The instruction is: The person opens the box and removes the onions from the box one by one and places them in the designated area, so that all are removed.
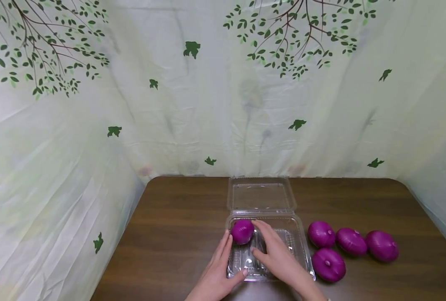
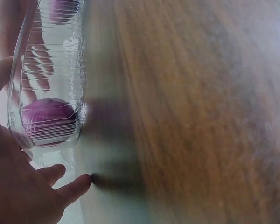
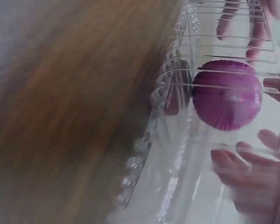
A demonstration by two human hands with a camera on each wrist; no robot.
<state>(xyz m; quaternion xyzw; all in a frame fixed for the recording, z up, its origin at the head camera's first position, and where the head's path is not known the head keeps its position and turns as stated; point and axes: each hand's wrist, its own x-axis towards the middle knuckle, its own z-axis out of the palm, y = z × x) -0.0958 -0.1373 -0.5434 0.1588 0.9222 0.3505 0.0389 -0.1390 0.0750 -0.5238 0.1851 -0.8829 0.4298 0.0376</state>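
A clear plastic clamshell container (image 1: pixel 292 234) stands on the table with its lid folded back. One shiny purple onion (image 1: pixel 242 232) sits in its far left corner and also shows through the ridged wall in the left wrist view. My left hand (image 1: pixel 216 269) lies along the container's left side, fingers extended by the rim and the thumb over the near edge. Over the tray, my right hand (image 1: pixel 277 253) has loosely bent fingers, with fingertips beside the onion's right side; whether they touch it I cannot tell. Neither hand grips anything.
Several more purple onions (image 1: pixel 329 264) lie together right of the container. The transparent lid (image 1: pixel 260 196) reaches to the back edge of the brown wooden table (image 1: pixel 178 225). Behind and beside it hangs a pale curtain (image 1: pixel 170 121) printed with leaves.
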